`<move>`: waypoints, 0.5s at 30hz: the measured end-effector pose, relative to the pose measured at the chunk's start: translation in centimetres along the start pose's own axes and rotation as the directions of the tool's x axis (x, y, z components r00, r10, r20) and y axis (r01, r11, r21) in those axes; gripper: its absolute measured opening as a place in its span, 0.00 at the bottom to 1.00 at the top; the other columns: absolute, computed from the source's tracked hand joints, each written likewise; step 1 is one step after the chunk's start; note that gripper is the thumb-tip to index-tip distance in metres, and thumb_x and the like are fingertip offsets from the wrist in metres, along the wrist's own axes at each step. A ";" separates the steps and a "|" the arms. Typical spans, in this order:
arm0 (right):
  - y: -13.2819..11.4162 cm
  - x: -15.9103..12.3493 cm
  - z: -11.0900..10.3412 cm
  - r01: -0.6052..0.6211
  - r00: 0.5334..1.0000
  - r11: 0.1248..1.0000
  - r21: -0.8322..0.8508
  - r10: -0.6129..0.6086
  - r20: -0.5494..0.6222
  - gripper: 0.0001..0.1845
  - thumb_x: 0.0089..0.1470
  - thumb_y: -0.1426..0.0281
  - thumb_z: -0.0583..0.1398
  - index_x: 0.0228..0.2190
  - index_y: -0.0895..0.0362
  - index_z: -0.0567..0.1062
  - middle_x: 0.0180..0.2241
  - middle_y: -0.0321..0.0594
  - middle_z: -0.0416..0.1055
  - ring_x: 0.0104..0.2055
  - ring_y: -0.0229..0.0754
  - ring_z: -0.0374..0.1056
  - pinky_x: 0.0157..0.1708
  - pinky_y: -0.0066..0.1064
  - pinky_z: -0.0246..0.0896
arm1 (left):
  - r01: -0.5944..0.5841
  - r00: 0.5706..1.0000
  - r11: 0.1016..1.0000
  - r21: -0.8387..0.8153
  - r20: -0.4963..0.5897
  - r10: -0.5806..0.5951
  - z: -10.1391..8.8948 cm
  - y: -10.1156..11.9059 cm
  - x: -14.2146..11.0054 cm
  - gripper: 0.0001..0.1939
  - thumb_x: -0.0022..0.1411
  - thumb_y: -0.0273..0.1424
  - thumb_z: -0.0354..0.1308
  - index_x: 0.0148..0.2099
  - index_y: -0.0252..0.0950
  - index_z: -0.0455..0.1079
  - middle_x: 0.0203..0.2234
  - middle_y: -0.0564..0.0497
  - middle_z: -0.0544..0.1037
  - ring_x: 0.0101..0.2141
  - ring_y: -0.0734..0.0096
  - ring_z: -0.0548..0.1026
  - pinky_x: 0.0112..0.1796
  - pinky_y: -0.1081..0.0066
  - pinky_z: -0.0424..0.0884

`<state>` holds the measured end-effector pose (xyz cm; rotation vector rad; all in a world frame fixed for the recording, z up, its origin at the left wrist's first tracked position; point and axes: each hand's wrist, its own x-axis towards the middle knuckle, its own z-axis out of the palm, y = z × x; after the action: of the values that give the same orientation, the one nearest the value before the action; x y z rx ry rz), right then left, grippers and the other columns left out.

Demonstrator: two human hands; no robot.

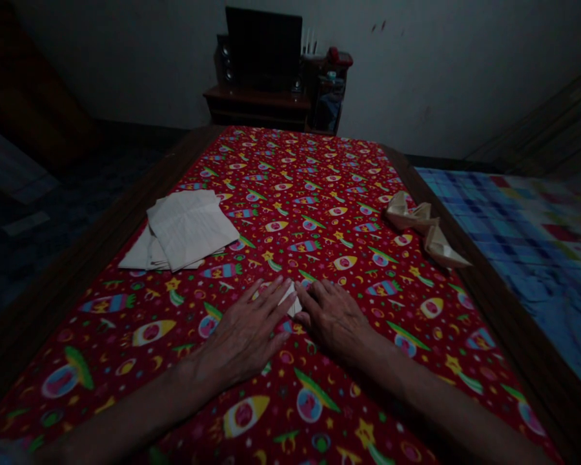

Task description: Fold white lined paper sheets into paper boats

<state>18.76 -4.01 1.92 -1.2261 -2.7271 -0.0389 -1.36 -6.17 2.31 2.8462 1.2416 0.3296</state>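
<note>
A small piece of folded white paper (294, 306) lies on the red patterned cloth in front of me, partly covered by my fingers. My left hand (249, 332) rests flat with its fingers stretched out, the fingertips over the paper's left side. From the other side, my right hand (336, 318) has its fingers bent and drawn together at the paper's right edge. Farther off to the left is a loose pile of white paper sheets (193, 226). Folded paper boats (409, 216) sit close together near the right edge of the cloth.
The red cloth (300, 226) covers a bed or table with dark wooden edges (140, 200). Beyond it, a monitor (264, 48) stands on a wooden desk (256, 103). A red telephone (339, 57) is beside it. On the right is a blue checked cloth (503, 239).
</note>
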 end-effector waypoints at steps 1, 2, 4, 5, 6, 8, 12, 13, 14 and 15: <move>0.0 -0.1 0.1 -0.002 1.000 1.000 -0.014 0.002 -0.004 0.21 0.60 0.63 0.52 0.52 0.59 0.64 0.38 0.47 0.66 0.38 0.46 0.59 0.36 0.37 0.57 | 0.005 1.000 1.000 0.001 0.003 -0.005 0.0 -0.1 0.0 0.26 0.65 0.37 0.48 0.63 0.34 0.54 0.62 0.43 0.55 0.62 0.58 0.52 0.58 0.54 0.53; 0.1 -0.2 0.1 0.003 1.000 1.000 -0.022 -0.003 -0.008 0.22 0.60 0.62 0.52 0.52 0.59 0.63 0.39 0.47 0.66 0.38 0.46 0.59 0.36 0.37 0.57 | 0.008 1.000 1.000 0.003 0.005 -0.008 0.0 -0.2 -0.1 0.26 0.65 0.37 0.48 0.63 0.34 0.54 0.62 0.43 0.55 0.62 0.58 0.52 0.58 0.54 0.53; 0.3 -0.4 0.1 0.023 1.000 1.000 -0.020 -0.023 -0.007 0.21 0.61 0.61 0.51 0.52 0.58 0.64 0.39 0.47 0.66 0.37 0.45 0.59 0.36 0.36 0.57 | 0.004 1.000 1.000 0.005 0.006 -0.004 0.0 -0.4 -0.2 0.26 0.65 0.36 0.48 0.62 0.34 0.54 0.62 0.43 0.56 0.62 0.58 0.51 0.58 0.54 0.54; 0.3 -0.6 0.0 0.031 1.000 0.999 -0.013 -0.031 -0.003 0.21 0.61 0.61 0.51 0.52 0.58 0.64 0.39 0.47 0.66 0.36 0.44 0.59 0.36 0.36 0.57 | -0.005 1.000 1.000 0.005 0.001 0.005 0.0 -0.4 -0.3 0.26 0.65 0.36 0.48 0.63 0.34 0.54 0.62 0.44 0.57 0.62 0.58 0.50 0.58 0.54 0.54; 0.4 -0.8 0.0 0.035 0.999 0.999 -0.007 -0.035 0.002 0.21 0.61 0.61 0.50 0.52 0.58 0.64 0.38 0.46 0.66 0.36 0.44 0.59 0.35 0.35 0.57 | -0.016 1.000 1.000 0.004 -0.008 0.016 0.1 -0.5 -0.4 0.26 0.65 0.36 0.48 0.63 0.34 0.53 0.62 0.45 0.57 0.62 0.59 0.50 0.58 0.54 0.53; 0.6 -1.2 0.0 0.035 0.999 0.999 0.001 -0.035 0.005 0.21 0.62 0.60 0.50 0.53 0.57 0.64 0.37 0.46 0.66 0.35 0.43 0.59 0.34 0.35 0.56 | -0.049 0.999 0.999 0.000 -0.018 0.049 0.2 -0.7 -0.7 0.26 0.65 0.35 0.48 0.64 0.35 0.52 0.62 0.46 0.57 0.62 0.59 0.50 0.58 0.54 0.53; 0.8 -1.8 0.1 0.043 0.999 0.999 0.016 -0.043 0.001 0.22 0.60 0.60 0.52 0.54 0.55 0.63 0.35 0.44 0.65 0.35 0.43 0.59 0.33 0.34 0.55 | -0.094 0.995 0.995 -0.025 0.016 0.094 0.4 -0.9 -1.4 0.25 0.65 0.33 0.49 0.64 0.40 0.52 0.63 0.47 0.55 0.62 0.58 0.51 0.58 0.50 0.53; 0.8 -1.9 0.1 0.050 0.999 0.999 0.021 -0.050 0.001 0.21 0.60 0.61 0.52 0.53 0.54 0.64 0.35 0.44 0.65 0.34 0.43 0.58 0.33 0.34 0.55 | -0.096 0.995 0.995 -0.034 0.023 0.097 0.4 -0.9 -1.6 0.25 0.65 0.32 0.49 0.63 0.42 0.52 0.63 0.47 0.54 0.62 0.58 0.51 0.58 0.49 0.54; 0.9 -2.0 0.0 0.060 0.998 0.998 0.024 -0.060 0.001 0.20 0.60 0.61 0.52 0.53 0.53 0.65 0.35 0.43 0.65 0.34 0.43 0.58 0.32 0.34 0.54 | -0.097 0.995 0.994 -0.042 0.025 0.098 0.4 -0.9 -1.8 0.25 0.65 0.32 0.49 0.63 0.43 0.53 0.63 0.47 0.54 0.62 0.57 0.52 0.57 0.48 0.54; 0.9 -2.1 -0.1 0.073 0.997 0.997 0.028 -0.073 0.002 0.20 0.60 0.61 0.52 0.52 0.51 0.65 0.35 0.43 0.65 0.34 0.42 0.58 0.32 0.34 0.54 | -0.097 0.995 0.994 -0.047 0.024 0.098 0.4 -0.9 -1.9 0.24 0.65 0.32 0.49 0.63 0.44 0.53 0.63 0.46 0.54 0.62 0.56 0.52 0.57 0.48 0.54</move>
<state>20.82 -5.03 1.62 -1.1194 -2.7644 -0.0073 -3.19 -6.94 1.47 2.8678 1.0787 0.3173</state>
